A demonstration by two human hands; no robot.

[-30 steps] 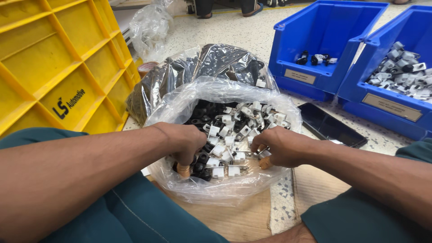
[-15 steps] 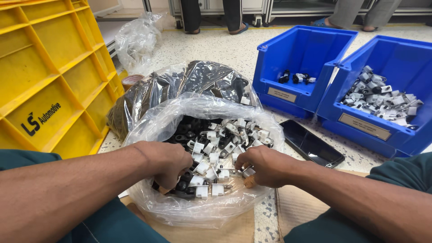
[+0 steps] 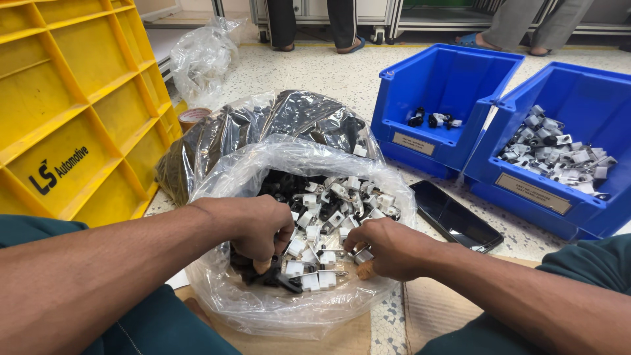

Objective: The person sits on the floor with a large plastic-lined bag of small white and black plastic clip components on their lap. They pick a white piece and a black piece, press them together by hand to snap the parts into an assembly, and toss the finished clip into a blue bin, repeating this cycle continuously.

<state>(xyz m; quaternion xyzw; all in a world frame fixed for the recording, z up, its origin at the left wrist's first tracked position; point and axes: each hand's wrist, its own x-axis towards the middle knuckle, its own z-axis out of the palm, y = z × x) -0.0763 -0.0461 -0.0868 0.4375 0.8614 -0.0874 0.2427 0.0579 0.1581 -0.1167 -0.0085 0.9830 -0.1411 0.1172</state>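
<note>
Both hands (image 3: 263,230) (image 3: 388,246) dug deeper among clips (image 3: 328,217) inside clear bag (image 3: 263,164).

Left hand (image 3: 259,230) dug lower into clear bag (image 3: 263,309); right hand (image 3: 388,246) shifted down among small white clips (image 3: 315,230). View panned right.

Crate (image 3: 72,125) left, bins (image 3: 447,98) right, bag (image 3: 296,197) between.

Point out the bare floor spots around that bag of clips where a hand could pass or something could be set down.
Bare speckled floor lies between the yellow crate, the dark bag and the left blue bin. A smaller patch lies beside the phone, below the right blue bin. It is crowded inside the clear bag, where left hand and right hand dig.
</note>
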